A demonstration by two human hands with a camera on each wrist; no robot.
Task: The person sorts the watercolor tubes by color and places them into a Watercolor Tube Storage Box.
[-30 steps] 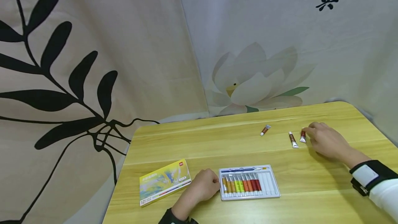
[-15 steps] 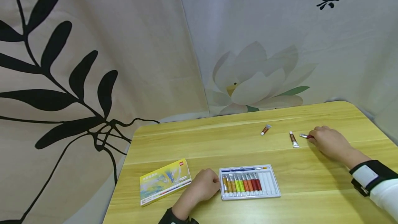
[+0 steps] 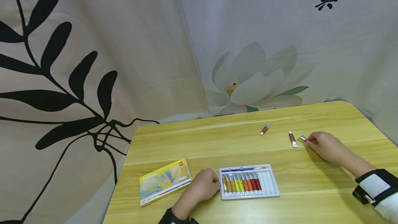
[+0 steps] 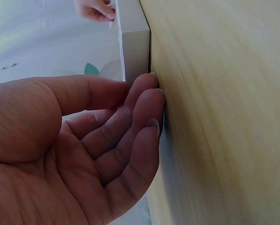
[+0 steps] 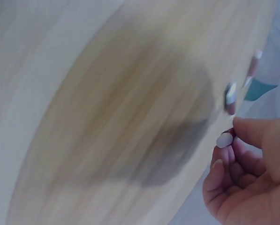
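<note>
- A pale hanging cloth [image 3: 140, 44], printed with black leaves and a lotus, runs along the table's far side.
- The wooden table [image 3: 192, 144] has rounded far corners; bare wood stretches between the tray and the loose tubes, leaving the right hand room on its near-left side.
- The white tray [image 3: 268, 184] sits well inside the far edge, with vacant slots at its right end.
- The yellow box [image 3: 164, 182] lies aslant, left of the tray.
- The right hand [image 3: 326, 145] pinches one tube between thumb and fingers.
- The left hand [image 3: 205, 184] is curled at the tray's left edge; the left wrist view shows thumb and fingertips at its corner, though I cannot tell whether they pinch it.
- A blue-handled brush [image 3: 244, 169] lies along the tray's far side, above a row of coloured tubes [image 3: 242, 186].
- The held tube [image 3: 302, 137] shows its silver end to the head camera; only the right wrist view shows its round white cap.
- Of two loose brown tubes, one [image 3: 293, 139] lies just beside the held one; the other [image 3: 265, 129] lies farther left, nearer the far edge.
</note>
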